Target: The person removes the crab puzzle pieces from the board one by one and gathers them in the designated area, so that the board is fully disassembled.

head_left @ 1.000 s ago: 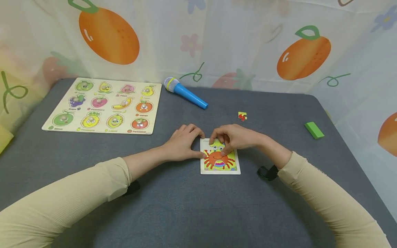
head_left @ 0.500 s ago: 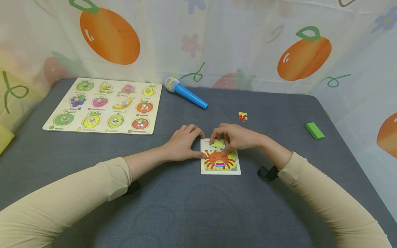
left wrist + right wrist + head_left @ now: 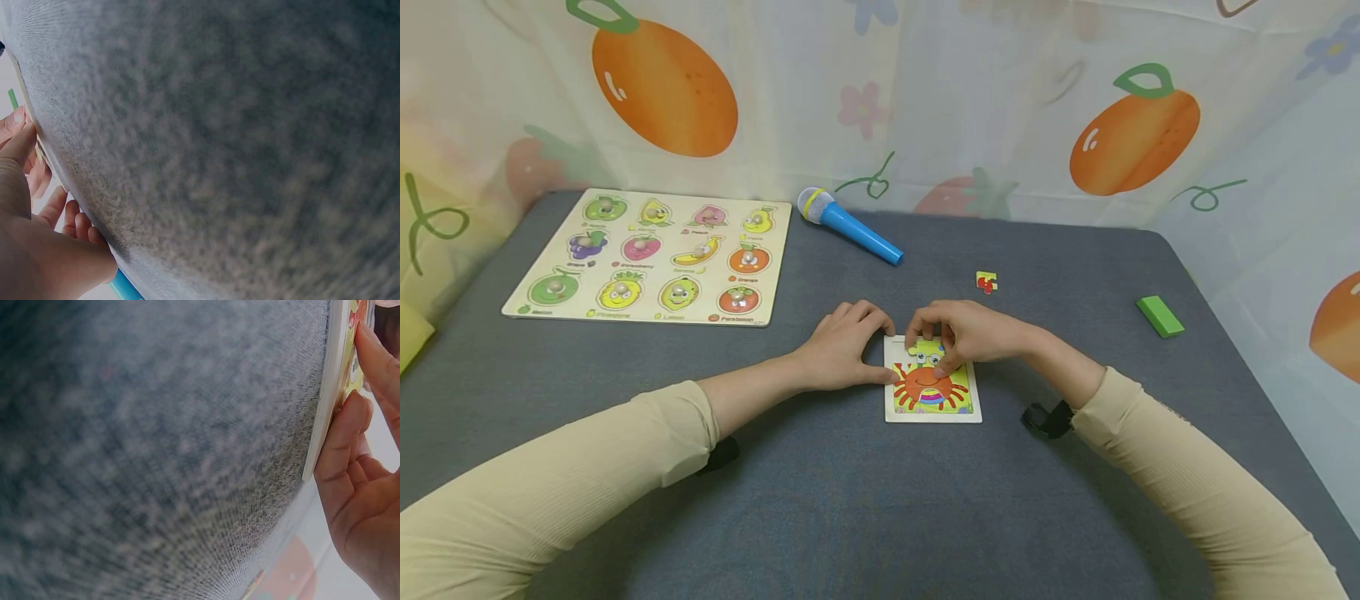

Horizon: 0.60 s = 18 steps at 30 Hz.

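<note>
A small crab jigsaw puzzle point(image 3: 931, 390) in a white-edged tray lies flat on the table in the head view. My left hand point(image 3: 842, 348) holds the tray at its left side, index finger by the top left corner and thumb on the left edge. Thumb and fingers of my right hand point(image 3: 973, 335) pinch a yellow puzzle piece with the crab's eyes point(image 3: 927, 356) at the top of the picture. The tray's upper left shows a pale spot. Behind the right hand lies a loose red and yellow puzzle piece point(image 3: 987, 282). In the right wrist view, fingers partly hide the puzzle.
A wooden fruit peg board point(image 3: 651, 257) is at the back left. Beside it lies a blue toy microphone point(image 3: 857, 231). A green block point(image 3: 1161, 316) sits near the right edge of the grey table point(image 3: 880, 508). A fruit-print curtain point(image 3: 955, 100) hangs behind.
</note>
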### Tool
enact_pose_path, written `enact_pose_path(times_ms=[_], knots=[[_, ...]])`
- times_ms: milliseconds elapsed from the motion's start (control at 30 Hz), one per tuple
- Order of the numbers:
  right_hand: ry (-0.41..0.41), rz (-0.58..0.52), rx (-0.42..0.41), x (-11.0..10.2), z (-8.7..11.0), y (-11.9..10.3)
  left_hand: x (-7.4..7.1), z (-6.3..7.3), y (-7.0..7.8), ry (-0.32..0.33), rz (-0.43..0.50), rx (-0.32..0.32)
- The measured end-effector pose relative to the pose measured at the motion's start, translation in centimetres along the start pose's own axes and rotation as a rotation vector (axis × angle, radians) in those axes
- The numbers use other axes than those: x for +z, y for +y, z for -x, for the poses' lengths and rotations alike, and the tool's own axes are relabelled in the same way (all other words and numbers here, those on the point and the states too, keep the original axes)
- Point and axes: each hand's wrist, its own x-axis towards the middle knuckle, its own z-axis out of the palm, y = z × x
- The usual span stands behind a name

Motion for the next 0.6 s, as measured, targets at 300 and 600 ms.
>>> enact_pose_path(times_ms=[300, 600], knots=[[0.016, -0.062, 0.037, -0.12, 0.07, 0.18, -0.01, 0.02, 0.05, 0.000, 0.006, -0.005], [0.039, -0.048, 0.044, -0.16, 0.02, 0.31, 0.07, -0.04, -0.04, 0.003, 0.005, -0.008]])
